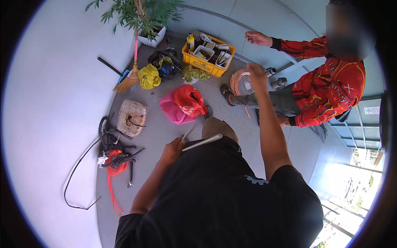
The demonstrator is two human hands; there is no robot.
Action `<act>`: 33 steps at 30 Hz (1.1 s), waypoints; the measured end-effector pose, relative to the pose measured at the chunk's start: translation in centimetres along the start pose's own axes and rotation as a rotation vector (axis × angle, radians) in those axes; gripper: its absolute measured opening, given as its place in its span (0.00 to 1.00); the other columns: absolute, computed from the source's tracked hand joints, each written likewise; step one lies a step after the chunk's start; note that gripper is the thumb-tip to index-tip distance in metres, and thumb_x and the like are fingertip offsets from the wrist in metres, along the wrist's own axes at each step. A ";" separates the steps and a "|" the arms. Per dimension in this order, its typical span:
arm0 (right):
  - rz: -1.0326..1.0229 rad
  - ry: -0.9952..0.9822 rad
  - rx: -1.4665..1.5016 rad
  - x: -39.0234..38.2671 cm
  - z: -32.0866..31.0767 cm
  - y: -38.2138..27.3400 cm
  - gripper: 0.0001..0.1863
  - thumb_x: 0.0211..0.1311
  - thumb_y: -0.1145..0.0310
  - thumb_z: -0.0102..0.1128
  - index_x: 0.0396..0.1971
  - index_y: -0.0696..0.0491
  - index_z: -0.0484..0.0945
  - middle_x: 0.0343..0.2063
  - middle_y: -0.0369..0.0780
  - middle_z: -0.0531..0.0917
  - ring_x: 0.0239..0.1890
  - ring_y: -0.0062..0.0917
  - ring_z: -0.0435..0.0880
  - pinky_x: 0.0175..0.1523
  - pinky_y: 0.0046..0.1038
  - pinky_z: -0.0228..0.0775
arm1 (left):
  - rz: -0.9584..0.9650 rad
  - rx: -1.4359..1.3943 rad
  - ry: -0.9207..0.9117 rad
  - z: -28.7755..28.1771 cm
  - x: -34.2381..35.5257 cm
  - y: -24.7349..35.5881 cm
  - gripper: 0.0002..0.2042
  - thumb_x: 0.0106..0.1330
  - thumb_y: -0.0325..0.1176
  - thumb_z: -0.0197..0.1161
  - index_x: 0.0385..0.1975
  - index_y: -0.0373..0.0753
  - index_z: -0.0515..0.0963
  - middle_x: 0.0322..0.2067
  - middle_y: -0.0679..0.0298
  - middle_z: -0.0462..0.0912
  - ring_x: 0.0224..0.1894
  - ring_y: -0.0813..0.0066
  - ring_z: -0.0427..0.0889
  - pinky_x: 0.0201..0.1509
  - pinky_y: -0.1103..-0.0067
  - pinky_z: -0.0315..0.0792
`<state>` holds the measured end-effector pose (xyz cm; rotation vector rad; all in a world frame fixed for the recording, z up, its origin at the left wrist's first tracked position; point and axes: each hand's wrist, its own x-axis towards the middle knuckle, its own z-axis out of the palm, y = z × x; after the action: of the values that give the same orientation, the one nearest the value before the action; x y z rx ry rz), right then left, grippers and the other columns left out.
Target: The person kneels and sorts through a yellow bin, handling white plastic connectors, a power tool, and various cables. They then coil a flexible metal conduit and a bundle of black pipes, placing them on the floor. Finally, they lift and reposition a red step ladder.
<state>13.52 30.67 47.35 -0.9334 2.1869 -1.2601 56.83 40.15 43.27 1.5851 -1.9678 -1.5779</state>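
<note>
My left hand, low in front of my body, is closed around a pale grey tube, whose long end lies across the front of my black shirt. A shorter thin grey piece sticks up from the same hand; whether the two are joined I cannot tell. My right hand is raised ahead with the arm stretched out. Its fingers are drawn together, and anything in them is too small to make out. Beyond it, a co-worker in a red patterned long-sleeved shirt holds up one hand.
Ahead stand a yellow crate of tools and a coil of copper pipe. Red and pink bags lie on the floor. Leftward are a wrapped bundle, black hoses, orange cord, a broom and a potted plant.
</note>
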 end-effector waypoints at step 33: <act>0.748 -0.381 0.372 32.2 31.7 24.3 0.16 0.70 0.65 0.55 0.55 0.48 0.80 0.42 0.37 0.80 0.44 0.25 0.83 0.47 0.30 0.79 | -1.218 -0.349 0.411 0.7 5.1 8.8 0.18 0.76 0.45 0.49 0.33 0.35 0.75 0.18 0.65 0.71 0.16 0.75 0.74 0.19 0.76 0.71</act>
<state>4.85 -2.70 9.31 -0.1431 1.6638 -0.9580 48.81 35.55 47.48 2.7950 -0.3735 -1.4877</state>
